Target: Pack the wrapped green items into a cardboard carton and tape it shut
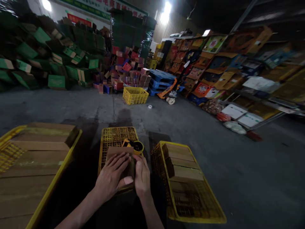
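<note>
A small brown cardboard box rests on an upturned yellow plastic crate right in front of me. My left hand lies across the top of the box, its fingers stretched out flat and the thumb pointing right. At the box's right edge, my right hand has its fingers bent against the side, the thumb close to the index finger. Part of the box's top is covered by my hands. Just behind it on the crate is a yellow and black tape dispenser.
To my left stands a yellow crate filled with cardboard boxes; another crate on my right holds several more. Farther off are a yellow basket, an orange pallet jack, blue pallets, heaped green boxes and loaded shelves on the right.
</note>
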Demonstrator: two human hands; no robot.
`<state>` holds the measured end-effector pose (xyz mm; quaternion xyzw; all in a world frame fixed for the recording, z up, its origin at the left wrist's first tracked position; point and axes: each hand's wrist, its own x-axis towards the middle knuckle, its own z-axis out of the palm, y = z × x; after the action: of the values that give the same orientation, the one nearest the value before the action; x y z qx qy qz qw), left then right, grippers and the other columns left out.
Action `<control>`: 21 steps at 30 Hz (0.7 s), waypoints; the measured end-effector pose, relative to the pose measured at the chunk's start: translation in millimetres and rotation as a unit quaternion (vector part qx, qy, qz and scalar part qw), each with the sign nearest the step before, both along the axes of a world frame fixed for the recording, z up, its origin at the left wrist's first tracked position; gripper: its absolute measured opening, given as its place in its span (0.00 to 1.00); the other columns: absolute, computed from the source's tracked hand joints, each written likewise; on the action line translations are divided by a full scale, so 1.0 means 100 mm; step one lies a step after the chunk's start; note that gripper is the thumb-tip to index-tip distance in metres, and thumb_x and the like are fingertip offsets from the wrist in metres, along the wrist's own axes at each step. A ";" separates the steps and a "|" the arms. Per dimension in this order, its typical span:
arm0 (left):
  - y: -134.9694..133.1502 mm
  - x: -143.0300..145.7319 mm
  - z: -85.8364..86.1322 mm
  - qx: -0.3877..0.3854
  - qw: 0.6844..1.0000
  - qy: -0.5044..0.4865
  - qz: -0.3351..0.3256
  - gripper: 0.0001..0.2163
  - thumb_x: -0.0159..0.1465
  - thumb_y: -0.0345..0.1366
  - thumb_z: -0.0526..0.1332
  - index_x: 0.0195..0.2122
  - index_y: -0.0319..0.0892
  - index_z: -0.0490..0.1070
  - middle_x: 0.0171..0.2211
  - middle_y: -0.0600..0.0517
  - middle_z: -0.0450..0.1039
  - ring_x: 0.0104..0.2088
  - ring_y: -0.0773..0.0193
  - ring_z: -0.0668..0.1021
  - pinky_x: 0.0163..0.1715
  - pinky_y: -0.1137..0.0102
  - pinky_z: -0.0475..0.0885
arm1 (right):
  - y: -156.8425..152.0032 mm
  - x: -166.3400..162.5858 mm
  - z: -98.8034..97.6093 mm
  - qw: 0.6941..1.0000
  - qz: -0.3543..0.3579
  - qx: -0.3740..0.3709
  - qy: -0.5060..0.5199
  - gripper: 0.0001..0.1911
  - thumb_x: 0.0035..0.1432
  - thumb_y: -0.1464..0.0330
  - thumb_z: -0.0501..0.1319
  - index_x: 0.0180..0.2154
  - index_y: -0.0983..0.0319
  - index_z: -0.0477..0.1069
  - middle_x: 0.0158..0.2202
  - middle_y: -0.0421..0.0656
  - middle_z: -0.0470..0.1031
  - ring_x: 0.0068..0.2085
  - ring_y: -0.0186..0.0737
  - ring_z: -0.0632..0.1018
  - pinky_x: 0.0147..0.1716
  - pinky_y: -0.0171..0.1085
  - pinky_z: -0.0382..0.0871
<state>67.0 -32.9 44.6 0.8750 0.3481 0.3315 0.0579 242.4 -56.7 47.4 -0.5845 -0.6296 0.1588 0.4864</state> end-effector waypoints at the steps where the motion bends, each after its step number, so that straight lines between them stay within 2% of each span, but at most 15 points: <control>1: 0.00 0.01 0.00 -0.001 1.000 -0.001 -0.001 0.31 0.69 0.55 0.58 0.68 0.42 0.63 0.64 0.41 0.69 0.65 0.47 0.69 0.65 0.49 0.64 | 0.07 0.01 0.01 1.000 -0.006 -0.001 -0.002 0.24 0.76 0.61 0.43 0.52 0.60 0.76 0.50 0.48 0.78 0.53 0.42 0.78 0.55 0.43 0.74; 5: 0.00 0.03 -0.01 -0.003 1.000 -0.022 -0.008 0.29 0.69 0.54 0.57 0.66 0.43 0.65 0.62 0.41 0.71 0.64 0.47 0.71 0.64 0.49 0.66 | 0.17 0.03 -0.01 1.000 -0.011 0.004 -0.023 0.24 0.76 0.61 0.44 0.52 0.59 0.78 0.50 0.47 0.78 0.52 0.41 0.79 0.55 0.41 0.74; 10: -0.03 0.08 -0.08 -0.003 0.997 -0.073 0.038 0.23 0.70 0.49 0.59 0.60 0.41 0.70 0.58 0.42 0.74 0.58 0.47 0.75 0.59 0.50 0.72 | -0.02 0.06 -0.07 0.995 0.006 0.028 -0.101 0.21 0.75 0.63 0.47 0.57 0.58 0.75 0.56 0.49 0.75 0.58 0.43 0.75 0.59 0.46 0.71; 15: -0.04 0.12 -0.04 -0.023 0.991 -0.127 0.046 0.19 0.70 0.48 0.60 0.55 0.42 0.74 0.52 0.42 0.77 0.54 0.48 0.77 0.57 0.51 0.73 | -0.04 0.02 0.06 0.987 0.017 0.048 -0.152 0.19 0.74 0.66 0.47 0.52 0.58 0.76 0.52 0.49 0.76 0.56 0.45 0.75 0.58 0.49 0.72; 19: -0.06 -0.02 -0.06 -0.063 0.982 -0.173 0.034 0.16 0.73 0.46 0.54 0.45 0.44 0.78 0.45 0.44 0.78 0.48 0.51 0.79 0.52 0.53 0.75 | 0.07 -0.10 0.09 0.982 0.023 0.068 -0.175 0.17 0.73 0.67 0.48 0.51 0.59 0.75 0.51 0.49 0.76 0.55 0.45 0.76 0.56 0.48 0.73; 21: -0.10 -0.14 -0.15 -0.071 0.977 -0.195 0.036 0.15 0.74 0.43 0.53 0.47 0.45 0.78 0.46 0.45 0.78 0.50 0.52 0.78 0.54 0.53 0.74 | 0.10 -0.14 0.05 0.979 0.022 0.090 -0.180 0.16 0.72 0.69 0.50 0.51 0.60 0.75 0.50 0.50 0.76 0.55 0.46 0.75 0.55 0.49 0.73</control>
<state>52.8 -43.0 29.9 0.7738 0.3843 0.4723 0.1746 228.1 -46.8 52.1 -0.5429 -0.7318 0.0040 0.4120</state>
